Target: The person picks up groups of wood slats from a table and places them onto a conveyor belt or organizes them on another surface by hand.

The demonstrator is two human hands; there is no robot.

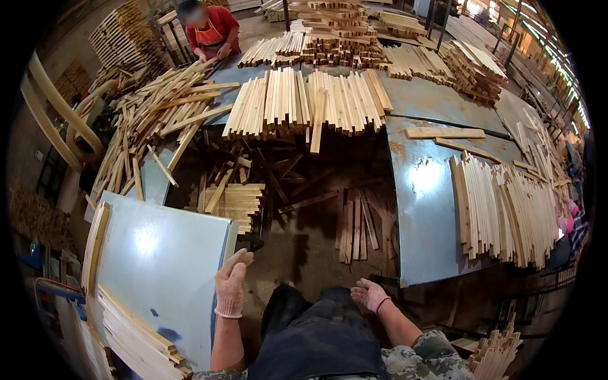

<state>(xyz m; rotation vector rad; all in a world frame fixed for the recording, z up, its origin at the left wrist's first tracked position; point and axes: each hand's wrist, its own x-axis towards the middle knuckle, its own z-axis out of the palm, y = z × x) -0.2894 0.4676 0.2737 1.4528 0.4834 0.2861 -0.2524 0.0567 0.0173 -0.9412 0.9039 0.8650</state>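
1. Loosely open, the right hand (370,296) shows slightly bent fingers with nothing between them; the left hand (231,286) is seen nearly edge-on with its palm hidden, so I cannot tell how wide its grip is.
2. Wood strips (278,101) lie side by side on the far table (443,101), straight ahead and well apart from both hands. Their long axes run away from the person, and one longer strip (318,120) juts toward the person.
3. More strips (506,212) lie on the right table (421,234), also pointing mostly away, while a flat board (443,133) lies crosswise beyond them.
4. Over the left table's (171,253) near corner, a stack (136,329) slants from upper left to lower right.
5. The left forearm rises nearly upright beside that table, fingertips up; the right forearm slants inward, fingers toward the left.
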